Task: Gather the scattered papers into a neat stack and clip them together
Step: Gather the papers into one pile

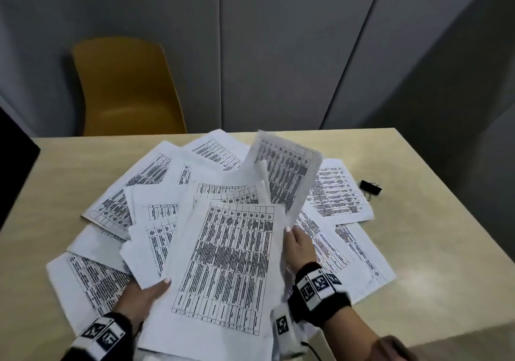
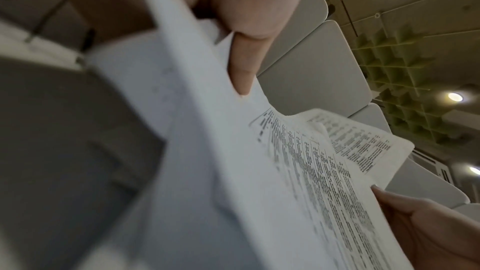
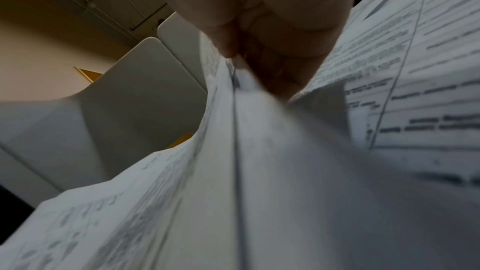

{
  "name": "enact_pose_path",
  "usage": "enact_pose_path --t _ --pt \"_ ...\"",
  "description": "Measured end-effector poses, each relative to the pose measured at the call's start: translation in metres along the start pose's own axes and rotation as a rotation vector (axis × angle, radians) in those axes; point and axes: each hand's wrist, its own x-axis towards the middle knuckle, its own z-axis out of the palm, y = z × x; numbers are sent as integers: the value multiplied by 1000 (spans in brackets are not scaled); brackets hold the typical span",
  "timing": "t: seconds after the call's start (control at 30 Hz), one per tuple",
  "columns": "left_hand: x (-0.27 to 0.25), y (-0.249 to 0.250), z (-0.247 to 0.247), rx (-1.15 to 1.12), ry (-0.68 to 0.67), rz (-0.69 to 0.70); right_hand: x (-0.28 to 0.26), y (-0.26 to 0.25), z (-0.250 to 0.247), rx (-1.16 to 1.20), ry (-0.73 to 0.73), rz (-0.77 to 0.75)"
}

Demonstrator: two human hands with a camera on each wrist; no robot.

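Left grip: pinching the fanned papers at their near edge, likely to collect them. Right grip: pinching one raised sheet, apparently to add it. Binder clip: on the counter, beyond the right grip, unused.

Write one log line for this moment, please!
left hand: holds papers | right hand: lifts sheet | clip: on table, untouched

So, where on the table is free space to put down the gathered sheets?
Bare table lies right of the scattered papers, nearer than the binder clip; also along the left edge. The centre is crowded.
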Motion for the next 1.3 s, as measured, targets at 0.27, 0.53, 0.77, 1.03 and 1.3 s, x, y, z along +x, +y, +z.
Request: enact_pose_path --t 0.27,0.53,0.77,1.03,1.3 --pt "-6 7 3 -32 0 26 27 12 -23 -294 -133 56" --pt "-12 10 5 -67 12 -12 29 22 -30 -289 -127 44" --pt "-4 4 1 -104 64 -20 63 16 -76 -695 117 224" --pt "-1 5 1 -85 108 -54 65 19 -80 -372 183 289" --pt "-3 8 3 -71 104 -27 114 1 -98 172 505 636"
